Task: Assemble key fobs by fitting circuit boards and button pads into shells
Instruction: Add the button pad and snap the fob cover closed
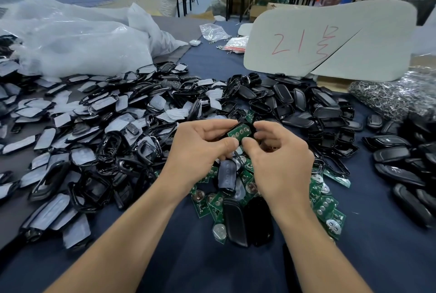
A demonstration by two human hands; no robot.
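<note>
Item in hand: one green circuit board [239, 132], contact side up, lying in a black shell [252, 128] held above the middle of the surface [212, 264]. Left hand [200, 149]: grip pinching the shell, forefinger curled over its far edge and thumb on the board's near corner. Right hand [280, 160]: grip likewise pinched on the shell's other end, thumb tip meeting the left thumb at the board's lower edge, fingers curled behind. Step judged: seating the board in the shell. It looks nearly in, though whether its edges are under the rim cannot be told. To do it well: square the board to the shell's outline first, press with both thumbs along the edges and not on the round contacts, keep the shell supported from behind by the fingers, and feel for an even seat before letting go. A tilted corner would probably stop the halves closing. Stock directly below the hands: loose circuit boards [325, 207] and a shell with a grey button pad [227, 174]. Stock to the left: film-covered front frames [94, 127]. Beyond and right: black shell backs [306, 104]. Far right: a heap of key rings [389, 97].
</note>
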